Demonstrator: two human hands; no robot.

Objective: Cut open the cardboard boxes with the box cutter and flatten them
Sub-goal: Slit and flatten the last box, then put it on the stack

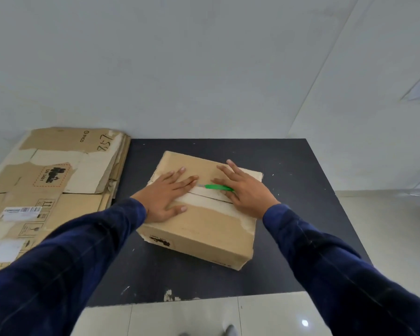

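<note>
My left hand (pixel 166 194) lies flat, fingers spread, on the closed cardboard box (pixel 199 212) at the middle of the dark surface (pixel 301 190). My right hand (pixel 246 187), also open, presses the green box cutter (pixel 218 187) against the lid's seam. Flattened boxes (pixel 51 180) are stacked to the left.

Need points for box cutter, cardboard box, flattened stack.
box cutter (pixel 218 187), head view, on its green handle.
cardboard box (pixel 204 235), head view, on its near side wall.
flattened stack (pixel 66 166), head view, on the top sheet, left of the box.
</note>
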